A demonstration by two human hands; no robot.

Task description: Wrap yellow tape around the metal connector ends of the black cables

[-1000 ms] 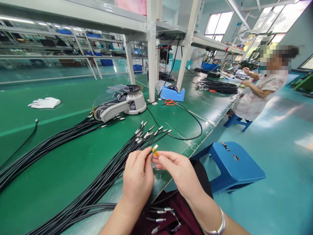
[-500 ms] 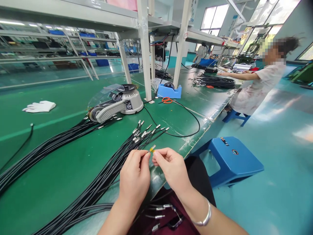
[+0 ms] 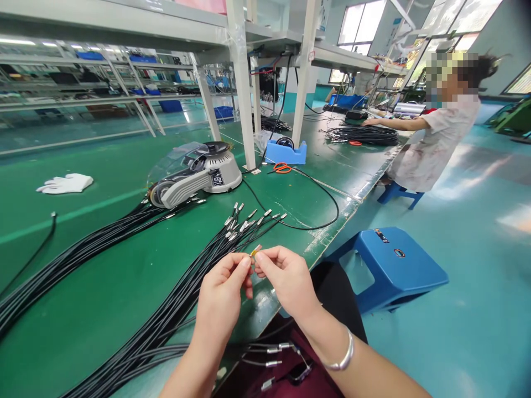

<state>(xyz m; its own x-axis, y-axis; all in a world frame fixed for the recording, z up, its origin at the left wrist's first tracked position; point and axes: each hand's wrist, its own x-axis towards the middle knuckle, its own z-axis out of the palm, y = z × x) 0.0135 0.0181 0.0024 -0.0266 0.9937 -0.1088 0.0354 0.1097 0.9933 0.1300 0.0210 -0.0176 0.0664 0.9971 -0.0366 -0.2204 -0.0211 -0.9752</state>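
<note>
Yellow-sleeved cable end (image 3: 256, 251) sits between both hands' fingers (image 3: 269, 261).

The left hand (image 3: 222, 290) and right hand (image 3: 288, 279) pinch close together.

Black label (image 3: 216, 177) on tape dispenser (image 3: 182, 188), illegible
</note>
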